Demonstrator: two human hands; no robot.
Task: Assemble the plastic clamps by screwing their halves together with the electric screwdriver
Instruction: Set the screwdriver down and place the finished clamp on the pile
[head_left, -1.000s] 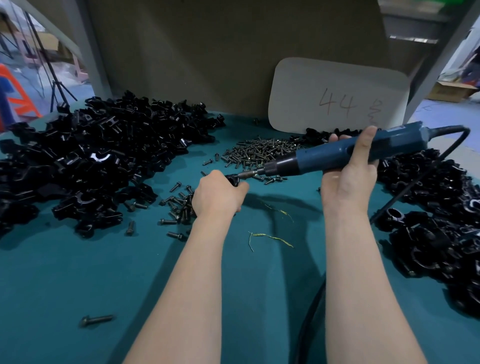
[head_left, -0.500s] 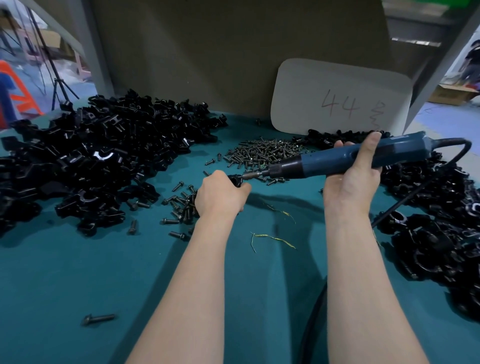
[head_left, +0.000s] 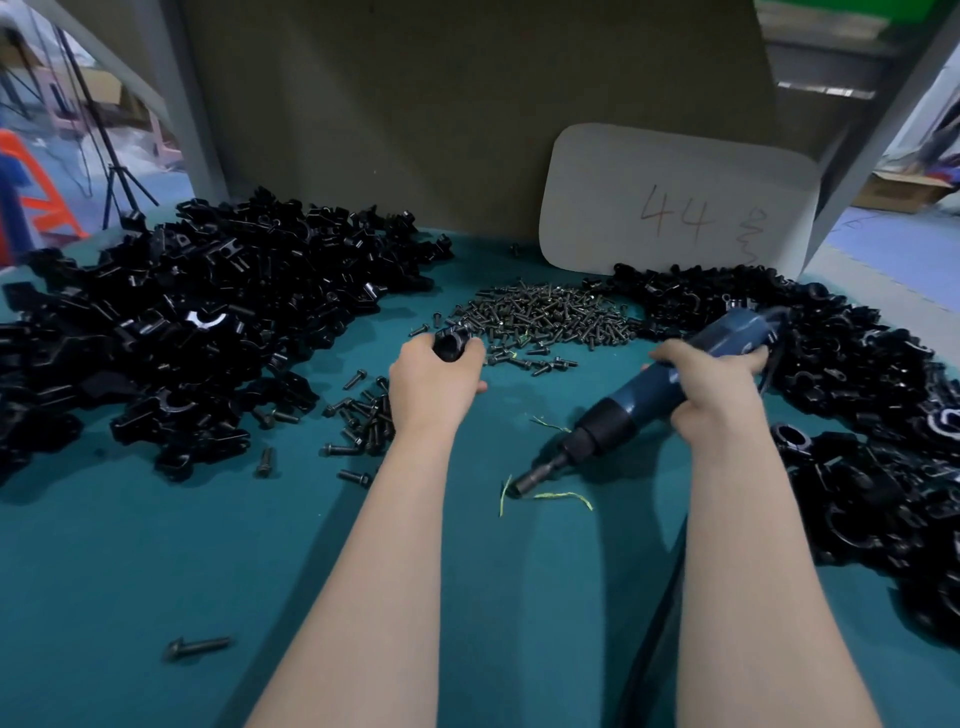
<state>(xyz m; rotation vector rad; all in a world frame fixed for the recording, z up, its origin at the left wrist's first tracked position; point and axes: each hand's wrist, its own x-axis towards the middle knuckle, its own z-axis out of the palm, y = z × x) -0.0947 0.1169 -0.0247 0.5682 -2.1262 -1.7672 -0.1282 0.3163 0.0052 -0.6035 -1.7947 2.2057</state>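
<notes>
My left hand (head_left: 434, 387) grips a black plastic clamp (head_left: 451, 344) above the green table, near the front edge of the screw pile (head_left: 550, 317). My right hand (head_left: 714, 387) grips the blue electric screwdriver (head_left: 654, 397), which points down and to the left with its bit tip (head_left: 519, 487) touching or just above the table, well apart from the clamp. A big heap of loose black clamp halves (head_left: 182, 322) lies at the left. Another heap of black clamps (head_left: 857, 415) lies at the right.
The table is covered in green cloth (head_left: 156, 571). Loose screws (head_left: 363, 415) lie by my left wrist and one screw (head_left: 197, 647) lies near the front left. A white card marked 44 (head_left: 675, 202) leans on the back wall. The screwdriver cord (head_left: 660, 623) runs under my right arm.
The screwdriver has left the clamp: my right hand swung it down so its bit now points at the table. My left hand moved slightly away, still holding the clamp.
</notes>
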